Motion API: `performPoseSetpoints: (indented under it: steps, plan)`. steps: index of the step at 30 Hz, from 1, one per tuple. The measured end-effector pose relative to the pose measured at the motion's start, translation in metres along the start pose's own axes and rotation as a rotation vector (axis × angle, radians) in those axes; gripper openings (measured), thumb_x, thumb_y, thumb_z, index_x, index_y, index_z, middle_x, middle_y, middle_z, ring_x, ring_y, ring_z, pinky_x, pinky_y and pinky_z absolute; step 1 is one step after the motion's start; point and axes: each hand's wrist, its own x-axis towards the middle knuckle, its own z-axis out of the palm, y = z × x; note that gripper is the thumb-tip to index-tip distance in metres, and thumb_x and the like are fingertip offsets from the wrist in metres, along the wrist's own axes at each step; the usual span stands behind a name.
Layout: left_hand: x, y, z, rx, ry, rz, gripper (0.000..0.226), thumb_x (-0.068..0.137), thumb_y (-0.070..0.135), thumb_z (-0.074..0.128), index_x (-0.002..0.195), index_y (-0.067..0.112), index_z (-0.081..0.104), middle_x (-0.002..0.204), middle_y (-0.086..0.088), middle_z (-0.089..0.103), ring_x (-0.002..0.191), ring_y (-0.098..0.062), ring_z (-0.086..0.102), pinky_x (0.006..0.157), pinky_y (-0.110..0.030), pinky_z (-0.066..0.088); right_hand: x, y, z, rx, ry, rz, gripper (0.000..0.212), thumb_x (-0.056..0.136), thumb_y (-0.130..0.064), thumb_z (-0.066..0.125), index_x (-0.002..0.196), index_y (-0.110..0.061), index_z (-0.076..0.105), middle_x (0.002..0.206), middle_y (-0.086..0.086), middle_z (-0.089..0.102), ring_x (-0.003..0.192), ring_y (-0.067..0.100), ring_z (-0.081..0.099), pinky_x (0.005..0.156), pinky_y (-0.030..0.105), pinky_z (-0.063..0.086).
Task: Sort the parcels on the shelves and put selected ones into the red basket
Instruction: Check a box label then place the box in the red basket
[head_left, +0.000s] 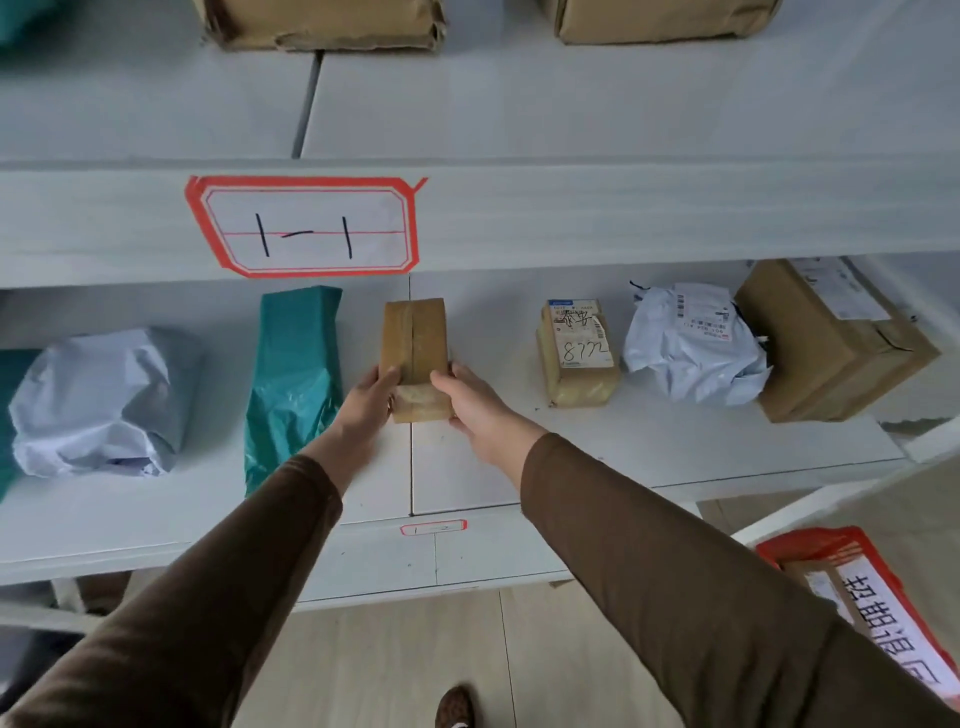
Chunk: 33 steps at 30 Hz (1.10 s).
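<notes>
A small brown taped box (414, 338) lies on the white shelf (649, 441) in the middle of the view. My left hand (371, 402) grips its left side and my right hand (475, 408) grips its right side near the front end. The red basket (826, 545) stands on the floor at the lower right, with a white label of dark characters on its rim and a brown parcel inside.
Along the same shelf lie a pale grey bag (98, 402), a teal bag (293, 374), a small box marked 8772 (577, 353), a crumpled pale mailer (696, 348) and a large cardboard box (831, 338). Two brown boxes sit on the upper shelf, labelled 1-1 (306, 226).
</notes>
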Motion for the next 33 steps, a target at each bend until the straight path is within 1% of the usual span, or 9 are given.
performPoseSetpoints:
  steps: [4, 10, 12, 14, 17, 23, 25, 30, 33]
  plan:
    - [-0.051, -0.002, 0.013, -0.131, -0.002, 0.090, 0.030, 0.111, 0.032, 0.045, 0.131, 0.017, 0.061, 0.110, 0.002, 0.072, 0.104, -0.014, 0.065, 0.086, -0.024, 0.049, -0.026, 0.013, -0.018, -0.071, 0.087, -0.136, 0.048, 0.105, -0.030, 0.056, 0.151, -0.017, 0.048, 0.147, 0.002, 0.056, 0.132, 0.018, 0.055, 0.102, 0.028, 0.041]
    - [-0.140, -0.004, 0.051, -0.159, -0.052, 0.180, 0.044, 0.107, 0.045, 0.049, 0.134, 0.013, 0.063, 0.121, -0.005, 0.075, 0.114, -0.019, 0.070, 0.102, -0.032, 0.051, -0.120, 0.026, -0.063, -0.094, 0.175, -0.369, 0.036, 0.100, -0.050, 0.059, 0.125, -0.025, 0.056, 0.123, -0.007, 0.063, 0.114, 0.004, 0.059, 0.093, 0.028, 0.045]
    - [-0.171, -0.006, 0.068, -0.151, -0.086, 0.196, 0.049, 0.106, 0.051, 0.046, 0.135, 0.015, 0.063, 0.125, -0.005, 0.073, 0.117, -0.019, 0.070, 0.104, -0.033, 0.051, -0.152, 0.032, -0.081, -0.012, 0.169, -0.329, 0.039, 0.095, -0.057, 0.063, 0.122, -0.031, 0.055, 0.125, -0.009, 0.063, 0.117, 0.004, 0.058, 0.100, 0.034, 0.045]
    - [-0.199, -0.008, 0.083, -0.121, -0.115, 0.213, 0.055, 0.103, 0.060, 0.043, 0.136, 0.021, 0.065, 0.129, -0.003, 0.071, 0.119, -0.019, 0.067, 0.107, -0.034, 0.049, -0.180, 0.036, -0.099, 0.149, 0.164, -0.225, 0.040, 0.085, -0.061, 0.071, 0.112, -0.036, 0.057, 0.125, -0.005, 0.066, 0.122, 0.013, 0.060, 0.110, 0.050, 0.046]
    - [-0.233, -0.010, 0.103, -0.024, -0.140, 0.243, 0.056, 0.100, 0.066, 0.041, 0.136, 0.031, 0.065, 0.133, 0.006, 0.067, 0.124, -0.017, 0.061, 0.115, -0.038, 0.043, -0.219, 0.040, -0.127, 0.387, 0.153, -0.070, 0.040, 0.089, -0.052, 0.072, 0.119, -0.029, 0.061, 0.125, 0.004, 0.068, 0.124, 0.023, 0.060, 0.105, 0.058, 0.050]
    - [-0.272, -0.015, 0.132, 0.108, -0.129, 0.349, 0.029, 0.108, 0.031, 0.054, 0.131, 0.033, 0.072, 0.137, 0.004, 0.064, 0.127, -0.012, 0.060, 0.119, -0.045, 0.040, -0.272, 0.056, -0.172, 0.575, 0.036, 0.098, 0.050, 0.089, -0.063, 0.065, 0.122, -0.025, 0.065, 0.129, 0.011, 0.066, 0.122, 0.029, 0.061, 0.094, 0.054, 0.055]
    - [-0.284, -0.016, 0.142, 0.152, -0.107, 0.406, 0.033, 0.107, 0.020, 0.056, 0.135, 0.029, 0.070, 0.135, -0.001, 0.058, 0.121, -0.003, 0.059, 0.114, -0.034, 0.045, -0.281, 0.066, -0.179, 0.644, 0.030, 0.085, 0.051, 0.090, -0.062, 0.062, 0.124, -0.025, 0.065, 0.128, 0.012, 0.066, 0.121, 0.029, 0.061, 0.092, 0.053, 0.055]
    - [-0.317, -0.037, 0.168, 0.657, 0.024, 0.992, 0.044, 0.102, 0.023, 0.057, 0.146, 0.028, 0.060, 0.153, 0.000, 0.044, 0.141, -0.024, 0.035, 0.121, -0.032, 0.029, -0.294, 0.099, -0.191, 0.907, -0.073, -0.001, 0.063, 0.089, -0.056, 0.052, 0.140, -0.019, 0.063, 0.146, 0.015, 0.061, 0.140, 0.034, 0.052, 0.101, 0.051, 0.049]
    - [-0.337, -0.050, 0.184, 0.796, 0.039, 1.198, 0.048, 0.100, 0.015, 0.063, 0.148, 0.023, 0.059, 0.160, -0.007, 0.041, 0.151, -0.035, 0.027, 0.126, -0.040, 0.023, -0.296, 0.112, -0.196, 1.006, -0.201, -0.074, 0.071, 0.091, -0.052, 0.050, 0.151, -0.015, 0.052, 0.159, 0.018, 0.046, 0.150, 0.038, 0.037, 0.109, 0.051, 0.044]
